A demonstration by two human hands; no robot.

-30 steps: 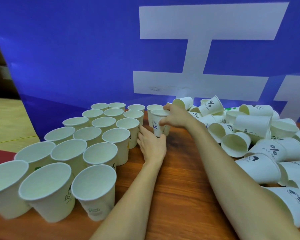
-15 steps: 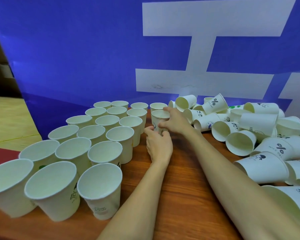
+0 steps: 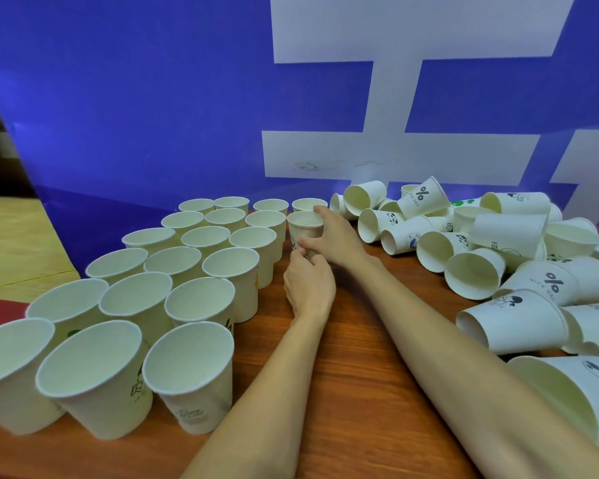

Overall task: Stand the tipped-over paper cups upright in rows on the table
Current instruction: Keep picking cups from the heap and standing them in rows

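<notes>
Both hands grip one upright paper cup (image 3: pixel 303 225): right hand (image 3: pixel 338 236) near its rim, left hand (image 3: pixel 308 283) at its base.

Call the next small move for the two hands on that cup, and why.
Probably let go and send the right hand to the tipped pile. The held cup already stands upright in line behind the far cup, base apparently on the table, with the left hand steadying it.

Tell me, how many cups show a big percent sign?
2. The far percent-sign cup rests atop the pile by the blue wall; the near percent-sign cup lies at the pile's right. Others may be turned away or buried.
</notes>
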